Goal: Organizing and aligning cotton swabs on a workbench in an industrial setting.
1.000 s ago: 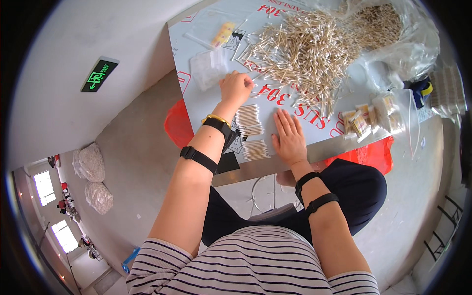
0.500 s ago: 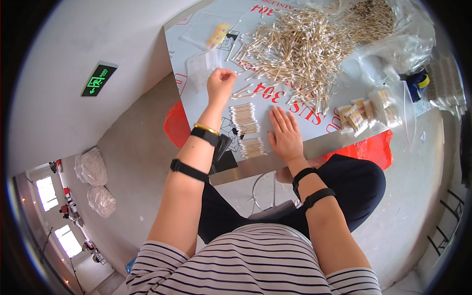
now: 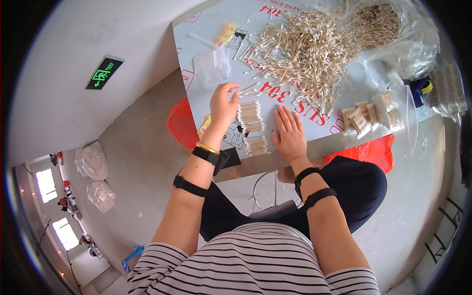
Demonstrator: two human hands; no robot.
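Left hand (image 3: 224, 108) curled, right hand (image 3: 291, 138) lying open, beside two neat rows of thin, tan-stemmed, white-tipped cotton swabs (image 3: 250, 118).
The rows lie on the pale grey surface (image 3: 196, 105), just left of the right hand. The left hand is near a few loose swabs (image 3: 250, 91); whether it grips one, I cannot tell. Beyond spreads a tangled heap of matching swabs (image 3: 309, 49).

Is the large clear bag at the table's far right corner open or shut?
Open: loose cotton swabs run from inside the clear bag out onto the tabletop in one heap.
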